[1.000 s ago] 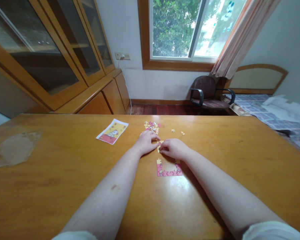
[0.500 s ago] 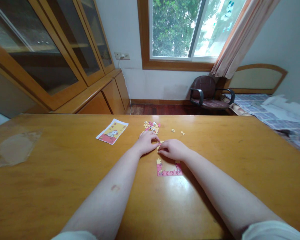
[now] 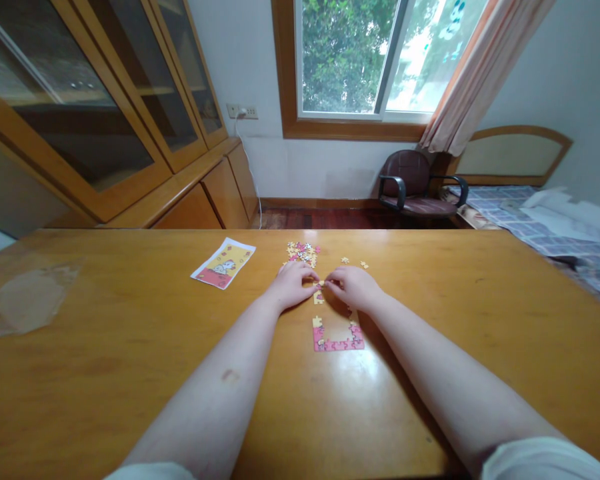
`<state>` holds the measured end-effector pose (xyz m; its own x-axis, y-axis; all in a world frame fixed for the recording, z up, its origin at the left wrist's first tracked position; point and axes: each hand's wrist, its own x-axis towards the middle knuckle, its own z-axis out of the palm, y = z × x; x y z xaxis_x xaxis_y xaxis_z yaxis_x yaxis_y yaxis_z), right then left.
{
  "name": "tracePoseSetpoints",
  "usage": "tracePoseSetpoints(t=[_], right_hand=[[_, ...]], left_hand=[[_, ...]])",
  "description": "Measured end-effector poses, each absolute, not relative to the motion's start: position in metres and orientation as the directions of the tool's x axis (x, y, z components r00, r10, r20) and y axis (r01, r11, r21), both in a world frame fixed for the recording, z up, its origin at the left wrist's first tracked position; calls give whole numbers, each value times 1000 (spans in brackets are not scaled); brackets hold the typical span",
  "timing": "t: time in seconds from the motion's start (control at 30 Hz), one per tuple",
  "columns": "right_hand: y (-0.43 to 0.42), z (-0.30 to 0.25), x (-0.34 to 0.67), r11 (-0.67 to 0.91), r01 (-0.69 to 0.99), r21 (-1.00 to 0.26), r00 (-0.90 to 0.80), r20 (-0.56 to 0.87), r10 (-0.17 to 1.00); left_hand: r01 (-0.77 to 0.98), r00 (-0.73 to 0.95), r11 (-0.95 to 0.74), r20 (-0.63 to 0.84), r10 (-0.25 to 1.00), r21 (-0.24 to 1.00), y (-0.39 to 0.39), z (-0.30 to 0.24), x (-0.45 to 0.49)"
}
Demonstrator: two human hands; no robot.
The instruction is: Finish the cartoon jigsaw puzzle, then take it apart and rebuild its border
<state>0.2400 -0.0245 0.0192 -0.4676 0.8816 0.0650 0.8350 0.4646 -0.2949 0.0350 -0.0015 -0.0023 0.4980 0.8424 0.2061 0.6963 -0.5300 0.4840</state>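
My left hand (image 3: 294, 283) rests on the table with thumb and forefinger bent in at the left edge of a small joined group of yellow jigsaw pieces (image 3: 319, 298). Across from it, my right hand (image 3: 354, 287) pinches at the top right of that group; a yellow jigsaw piece partly shows at its fingertips. Below both hands lies a partly joined puzzle border (image 3: 339, 345), pink along the bottom and yellow at the upper left. The right hand hides some of the border's right side. Behind the left hand is a pile of loose jigsaw pieces (image 3: 303, 252).
Two loose yellow pieces, one here (image 3: 345, 260) and one here (image 3: 364, 265), lie behind my right hand. A picture sheet (image 3: 223, 263) lies to the left. Further left is a clear plastic bag (image 3: 27, 300). Beyond the table (image 3: 180, 373) stands an office chair (image 3: 413, 180).
My right hand has shifted slightly up and right, uncovering more of the yellow joined pieces. My left hand stays in nearly the same place.
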Motion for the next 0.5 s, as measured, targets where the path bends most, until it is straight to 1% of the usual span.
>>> tracePoseSetpoints(t=[0.1,0.17,0.23,0.4,0.5], right_hand=[[-12,15,254,328,920,-215,-308,124,943],[-4,11,263,309,938,-159,-298,90,950],[1,8,271,296,945,-137,-291,59,955],[5,3,277,218,966,-143,-211,61,976],[6,0,278,248,952,-177,-232,107,967]], left_hand=[[693,497,-527,204,843,491,-2,-1,35],[690,495,-530,213,843,494,-2,-1,35],[688,490,-530,222,843,496,-1,0,35],[691,472,-520,232,851,501,0,0,35],[697,466,-513,227,855,501,0,-1,35]])
